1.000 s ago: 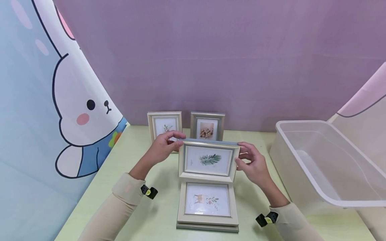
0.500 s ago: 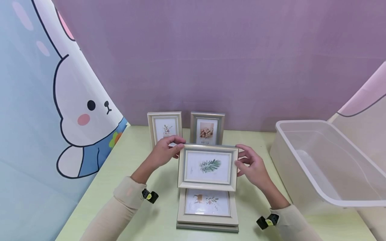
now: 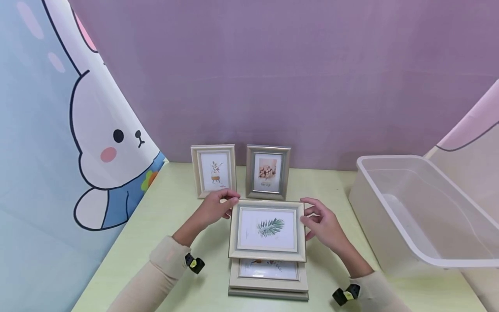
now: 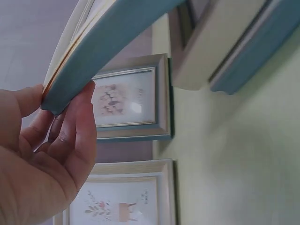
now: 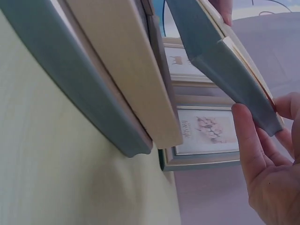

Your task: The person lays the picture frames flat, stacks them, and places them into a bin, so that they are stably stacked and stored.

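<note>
A picture frame [image 3: 269, 227] with a green leaf print is held between both hands, tilted, above a stack of frames [image 3: 269, 284]. At its upper left corner, my left hand [image 3: 213, 211] pinches the edge between thumb and fingers. My right hand [image 3: 322, 223] pinches the upper right corner in the same way. The left wrist view shows the held frame's blue-grey side [image 4: 108, 51] raised clear of the stack. Most of the stack's top print is hidden behind the held frame; a cream frame lies over a grey-edged one.
Two upright frames stand at the back: a cream one [image 3: 213, 171] with a potted plant print and a grey-brown one [image 3: 268, 172] with a flower print. A white plastic bin [image 3: 380, 216] stands on the right of the pale green table [image 3: 171, 199].
Both hands have lowered the leaf-print frame toward me and tipped it flatter over the stack. It covers more of the stack, and the two back frames show more fully.
</note>
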`<state>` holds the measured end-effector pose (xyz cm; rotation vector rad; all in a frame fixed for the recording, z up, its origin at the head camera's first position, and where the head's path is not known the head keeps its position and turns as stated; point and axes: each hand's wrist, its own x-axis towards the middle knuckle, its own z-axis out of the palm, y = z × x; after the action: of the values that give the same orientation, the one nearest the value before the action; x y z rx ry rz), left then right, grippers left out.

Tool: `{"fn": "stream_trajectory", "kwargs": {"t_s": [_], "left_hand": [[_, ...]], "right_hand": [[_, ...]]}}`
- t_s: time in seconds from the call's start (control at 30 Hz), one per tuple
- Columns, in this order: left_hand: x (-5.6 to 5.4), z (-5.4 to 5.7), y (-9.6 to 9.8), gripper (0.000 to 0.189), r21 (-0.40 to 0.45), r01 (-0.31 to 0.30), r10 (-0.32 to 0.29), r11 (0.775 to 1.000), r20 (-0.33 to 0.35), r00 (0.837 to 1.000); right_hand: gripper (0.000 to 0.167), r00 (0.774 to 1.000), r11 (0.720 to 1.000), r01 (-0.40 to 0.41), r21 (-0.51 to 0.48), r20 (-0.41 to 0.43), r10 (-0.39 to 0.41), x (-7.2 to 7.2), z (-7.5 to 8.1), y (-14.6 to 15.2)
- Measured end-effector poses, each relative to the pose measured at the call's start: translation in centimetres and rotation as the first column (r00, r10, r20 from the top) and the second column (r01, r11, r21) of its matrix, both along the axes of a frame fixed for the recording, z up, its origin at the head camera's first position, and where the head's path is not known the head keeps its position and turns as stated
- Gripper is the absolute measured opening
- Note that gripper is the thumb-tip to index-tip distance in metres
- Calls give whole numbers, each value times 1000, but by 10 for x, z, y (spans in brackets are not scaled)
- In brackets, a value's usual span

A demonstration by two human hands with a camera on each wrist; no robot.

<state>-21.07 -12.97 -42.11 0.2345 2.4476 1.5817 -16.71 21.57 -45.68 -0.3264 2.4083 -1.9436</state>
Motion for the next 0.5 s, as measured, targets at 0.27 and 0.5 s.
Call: {"fn": "stream_trajectory", "kwargs": {"t_s": [0.27, 0.5], "left_hand": [[3, -10, 0, 19, 7, -5, 5, 1000, 36, 999], [8, -16, 0, 23, -11, -13, 14, 1000, 82, 997]], "right_hand": [[49, 998, 1000, -22, 3, 59, 22, 4, -7, 0], [50, 990, 999, -46, 23, 138, 42, 9, -10, 0]]}}
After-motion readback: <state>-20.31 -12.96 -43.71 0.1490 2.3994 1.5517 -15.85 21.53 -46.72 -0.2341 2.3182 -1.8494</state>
